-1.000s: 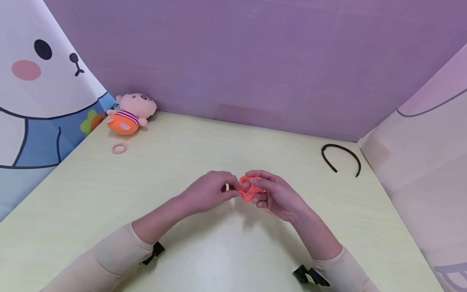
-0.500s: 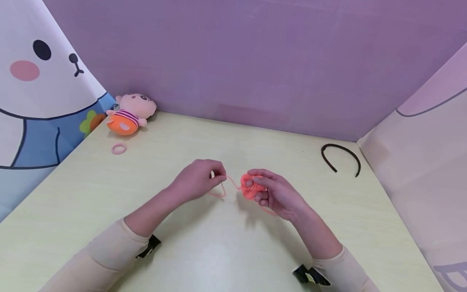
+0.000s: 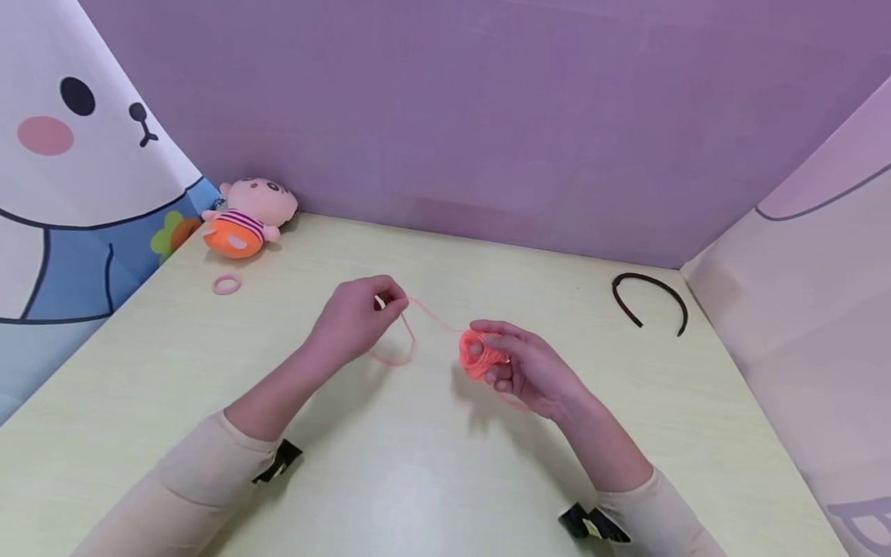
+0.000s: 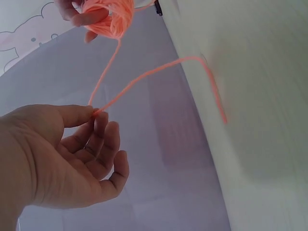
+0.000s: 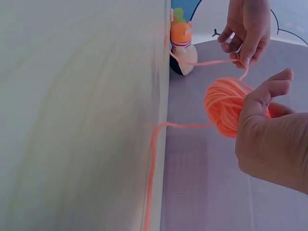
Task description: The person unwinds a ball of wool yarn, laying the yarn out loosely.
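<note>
A small coil of coral-orange yarn (image 3: 473, 362) is held in my right hand (image 3: 532, 371), above the table, with fingers and thumb around it. Between thumb and forefinger my left hand (image 3: 358, 317) pinches a strand of yarn (image 4: 107, 72) that runs back to the coil. Past the pinch, a loose end (image 4: 219, 98) bends down toward the table in the left wrist view. Another strand (image 5: 153, 159) trails from the coil down near the tabletop in the right wrist view. Part of the coil is hidden behind my right fingers.
A plush doll (image 3: 247, 220) in an orange bottom lies at the table's back left, with a pink ring (image 3: 226, 284) in front of it. A dark headband (image 3: 654, 290) lies at the back right. Fabric walls (image 3: 487, 139) enclose the pale table (image 3: 431, 472).
My left hand has moved away from the coil, left and toward the back, drawing out a strand of yarn. The right hand has stayed nearly in place with the coil.
</note>
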`<state>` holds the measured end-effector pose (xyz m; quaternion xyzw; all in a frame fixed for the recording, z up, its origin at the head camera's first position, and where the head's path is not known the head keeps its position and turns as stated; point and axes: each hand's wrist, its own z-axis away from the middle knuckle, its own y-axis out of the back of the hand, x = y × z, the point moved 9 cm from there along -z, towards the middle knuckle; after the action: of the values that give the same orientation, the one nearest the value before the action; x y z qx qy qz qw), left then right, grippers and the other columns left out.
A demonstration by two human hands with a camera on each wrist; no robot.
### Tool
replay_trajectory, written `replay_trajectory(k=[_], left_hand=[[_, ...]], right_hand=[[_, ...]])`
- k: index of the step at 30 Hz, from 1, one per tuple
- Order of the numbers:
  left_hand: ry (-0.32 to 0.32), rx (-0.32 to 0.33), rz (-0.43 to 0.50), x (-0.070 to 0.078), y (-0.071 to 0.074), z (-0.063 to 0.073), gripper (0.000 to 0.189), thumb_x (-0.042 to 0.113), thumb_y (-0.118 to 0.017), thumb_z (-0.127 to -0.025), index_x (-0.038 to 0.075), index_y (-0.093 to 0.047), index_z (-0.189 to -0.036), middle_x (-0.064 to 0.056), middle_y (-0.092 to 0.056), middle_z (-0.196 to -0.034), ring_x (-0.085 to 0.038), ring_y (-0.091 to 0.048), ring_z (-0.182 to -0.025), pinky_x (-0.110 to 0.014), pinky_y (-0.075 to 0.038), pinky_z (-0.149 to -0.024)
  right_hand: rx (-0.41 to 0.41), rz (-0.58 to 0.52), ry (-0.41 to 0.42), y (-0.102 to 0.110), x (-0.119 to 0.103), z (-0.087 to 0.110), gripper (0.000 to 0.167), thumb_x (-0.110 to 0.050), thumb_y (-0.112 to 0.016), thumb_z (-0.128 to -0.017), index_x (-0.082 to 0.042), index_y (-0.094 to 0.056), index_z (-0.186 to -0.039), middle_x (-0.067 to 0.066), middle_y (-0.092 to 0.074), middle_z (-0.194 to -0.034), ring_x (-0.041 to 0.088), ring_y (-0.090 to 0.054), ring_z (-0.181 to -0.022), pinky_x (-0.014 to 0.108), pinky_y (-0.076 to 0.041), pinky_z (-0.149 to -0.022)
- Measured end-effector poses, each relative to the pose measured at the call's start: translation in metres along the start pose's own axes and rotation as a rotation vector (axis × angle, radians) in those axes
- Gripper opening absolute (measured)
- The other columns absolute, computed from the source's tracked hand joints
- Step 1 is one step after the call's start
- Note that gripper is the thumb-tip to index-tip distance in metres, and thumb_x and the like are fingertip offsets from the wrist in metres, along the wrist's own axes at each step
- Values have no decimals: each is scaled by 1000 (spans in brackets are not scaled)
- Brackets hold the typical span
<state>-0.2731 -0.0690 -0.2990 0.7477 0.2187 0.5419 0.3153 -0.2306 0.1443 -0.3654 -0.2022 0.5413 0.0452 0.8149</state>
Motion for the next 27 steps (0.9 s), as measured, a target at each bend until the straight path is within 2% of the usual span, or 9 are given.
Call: replay_trajectory(k=[3, 9, 15, 21, 24, 27], left_hand=[[9, 39, 13, -3, 7, -1, 10, 17, -66, -99, 9, -73, -98, -2, -69, -88, -22, -61, -78, -36, -48, -70], [63, 73, 40, -14, 16, -4, 12, 17, -64, -100, 7, -71, -101, -6, -69, -91, -25, -61, -83, -37, -48, -73], [85, 110, 59, -22, 22, -7, 14, 16, -63, -100, 6, -71, -103, -8, -70, -94, -27, -62, -86, -39, -48, -77], [121, 142, 33, -32, 29, -9, 16, 18, -62, -101, 5, -71, -104, -10, -69, -95, -28, -61, -85, -39, -47, -75], [144, 112, 16, -37, 28, -9, 17, 18, -60, -101, 5, -70, -105, -11, -69, -98, -28, -59, -86, -40, -46, -75], [121, 36, -2, -35, 17, -10, 18, 17, -62, -100, 4, -68, -110, -13, -67, -104, -30, -58, -92, -43, -47, -81]], right_hand=[[-3, 2, 5, 0, -1, 0, 46, -14, -48, -106, -4, -40, -151, 0, -68, -94, 10, -59, -56, 18, -44, -53], [2, -46, 31, 2, -3, -1, 47, -20, -41, -109, -4, -37, -153, 1, -67, -96, 10, -60, -56, 17, -44, -51], [33, -74, 61, 6, -6, -1, 47, -24, -40, -109, -5, -37, -152, 0, -68, -98, 9, -63, -58, 17, -44, -51], [61, -83, 84, 10, -7, -1, 44, -24, -41, -109, -6, -38, -150, 0, -66, -101, 10, -66, -60, 18, -45, -51], [69, -78, 89, 11, -8, -1, 44, -22, -41, -109, -6, -38, -150, 0, -65, -101, 10, -67, -60, 17, -45, -52], [70, -69, 83, 11, -7, 0, 43, -20, -41, -109, -6, -39, -150, 1, -67, -101, 11, -67, -60, 18, -46, -52]])
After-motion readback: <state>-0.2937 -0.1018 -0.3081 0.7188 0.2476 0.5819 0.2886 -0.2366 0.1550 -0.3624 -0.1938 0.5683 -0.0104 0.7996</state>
